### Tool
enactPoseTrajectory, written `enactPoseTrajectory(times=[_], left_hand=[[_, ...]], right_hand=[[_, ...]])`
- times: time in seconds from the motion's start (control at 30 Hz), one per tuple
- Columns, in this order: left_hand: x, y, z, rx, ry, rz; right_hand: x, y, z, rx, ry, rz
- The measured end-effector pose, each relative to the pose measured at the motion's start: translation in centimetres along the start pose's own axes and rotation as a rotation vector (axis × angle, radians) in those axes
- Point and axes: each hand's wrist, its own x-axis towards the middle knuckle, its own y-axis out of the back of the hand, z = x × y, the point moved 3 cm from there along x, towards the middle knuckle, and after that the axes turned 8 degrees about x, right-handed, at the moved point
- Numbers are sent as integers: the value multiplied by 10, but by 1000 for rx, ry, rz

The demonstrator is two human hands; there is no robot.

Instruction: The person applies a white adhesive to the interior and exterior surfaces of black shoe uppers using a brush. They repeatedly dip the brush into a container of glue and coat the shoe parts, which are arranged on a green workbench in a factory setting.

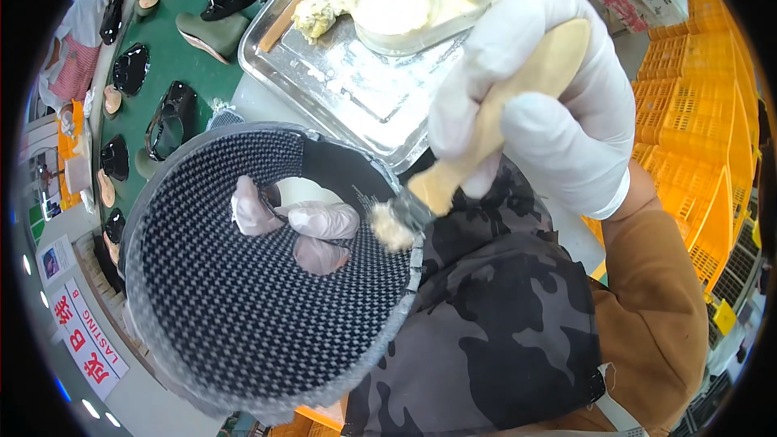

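Note:
A black-and-grey woven shoe upper (pixel 267 307) is held up before me, its wide rim facing me. Inside it, at the smaller opening, show the white-gloved fingertips of my left hand (pixel 324 222), gripping the fabric; the rest of that hand is hidden behind the upper. My right hand (pixel 558 113), also gloved in white, is closed round the wooden handle of a brush (pixel 486 133). Pale paste clings to the bristles, which are at the upper's right rim; I cannot tell whether they touch it.
Beyond the upper lies a metal tray (pixel 303 101) smeared with white, bearing a tub of white paste (pixel 396 8) and a paste-clotted brush (pixel 316 16). Shoes sit along a green conveyor (pixel 166 40) at the left. Orange crates (pixel 680 129) are stacked at the right. Camouflage cloth (pixel 494 324) covers my lap.

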Motion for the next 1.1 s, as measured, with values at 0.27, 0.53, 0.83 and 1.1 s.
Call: enactPoseTrajectory(times=[0.27,0.53,0.83,1.1], left_hand=[[4,-23,-6,-337,-44,486],[4,-18,-5,-264,-29,311],[23,17,10,-42,86,-379],[-21,-7,6,-378,467,-588]], right_hand=[[-15,13,16,-291,110,-94],[-14,10,5,-70,79,-137],[24,18,33,-476,471,-105],[37,54,16,-275,574,53]])
